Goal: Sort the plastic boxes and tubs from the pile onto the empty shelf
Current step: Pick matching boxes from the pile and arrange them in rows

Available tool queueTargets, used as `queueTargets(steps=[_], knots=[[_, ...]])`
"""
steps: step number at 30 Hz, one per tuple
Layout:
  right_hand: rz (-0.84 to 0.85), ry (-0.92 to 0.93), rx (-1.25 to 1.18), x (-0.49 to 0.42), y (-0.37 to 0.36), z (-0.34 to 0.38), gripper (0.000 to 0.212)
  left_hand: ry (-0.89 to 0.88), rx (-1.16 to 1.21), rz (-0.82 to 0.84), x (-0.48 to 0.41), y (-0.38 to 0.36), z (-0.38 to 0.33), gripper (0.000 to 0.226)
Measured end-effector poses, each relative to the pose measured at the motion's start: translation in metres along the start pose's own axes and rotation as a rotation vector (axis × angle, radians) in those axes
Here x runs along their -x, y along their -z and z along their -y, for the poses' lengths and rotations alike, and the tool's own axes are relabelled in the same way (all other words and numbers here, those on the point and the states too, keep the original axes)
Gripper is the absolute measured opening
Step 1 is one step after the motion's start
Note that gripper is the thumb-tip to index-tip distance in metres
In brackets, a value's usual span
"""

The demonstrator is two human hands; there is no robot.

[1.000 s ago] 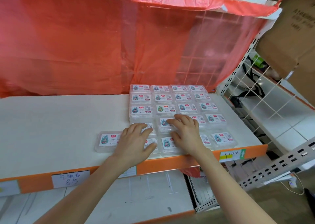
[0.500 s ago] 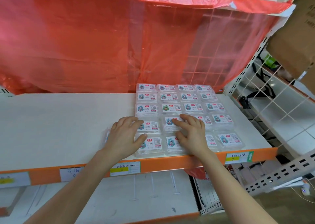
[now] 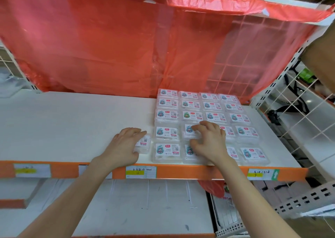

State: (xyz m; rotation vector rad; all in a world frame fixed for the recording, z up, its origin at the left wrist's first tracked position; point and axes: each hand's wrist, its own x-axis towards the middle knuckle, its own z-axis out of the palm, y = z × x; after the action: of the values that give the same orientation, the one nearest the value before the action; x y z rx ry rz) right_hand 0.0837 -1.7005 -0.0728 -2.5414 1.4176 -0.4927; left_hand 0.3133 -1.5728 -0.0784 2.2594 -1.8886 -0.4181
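Presently the left hand [image 3: 123,147] is laid over a loose box [image 3: 145,141], fingers curved across its lid and thumb set at its near edge, so that the box is held lightly. The right hand [image 3: 208,143] is spread and arched, its fingertips pressed on lids in the second column of the block of boxes [image 3: 212,105]; no box is seen enclosed by it. Over the past second the loose box has been drawn rightward from a position well apart from the block and is now found just beside the first column, though it straddles the line between the two front rows and is not yet squared up. The right hand has been kept in place throughout, apparently as a brace. It is judged that a fifth column is being started and that only alignment remains for this piece. The block is set four across and five deep at the right end of the shelf [image 3: 72,125]; the pile itself is not in view. Each lid carries a white label with a teal cartoon figure, a red badge and a code square; one label [image 3: 192,115] is figured in green. The print is too small to be read. On the orange front rail [image 3: 199,173], the centre tag [image 3: 141,172] bears handwriting and "10" on a yellow strip; the right-hand tag [image 3: 262,174] bears handwriting and a green upward arrow.
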Motion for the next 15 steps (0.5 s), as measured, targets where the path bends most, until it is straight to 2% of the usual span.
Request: queueTargets(steps=[5, 10, 15], knots=[[-0.007, 0.033, 0.007, -0.001, -0.002, 0.003, 0.058, -0.015, 0.01, -0.033, 0.002, 0.002, 0.007, 0.067], [-0.024, 0.046, 0.008, 0.001, -0.004, 0.003, 0.055, -0.02, 0.086, -0.18, -0.001, 0.012, -0.004, 0.065], [-0.025, 0.047, 0.019, 0.002, -0.003, 0.004, 0.061, -0.136, 0.155, -0.171, -0.02, 0.018, -0.031, 0.065]])
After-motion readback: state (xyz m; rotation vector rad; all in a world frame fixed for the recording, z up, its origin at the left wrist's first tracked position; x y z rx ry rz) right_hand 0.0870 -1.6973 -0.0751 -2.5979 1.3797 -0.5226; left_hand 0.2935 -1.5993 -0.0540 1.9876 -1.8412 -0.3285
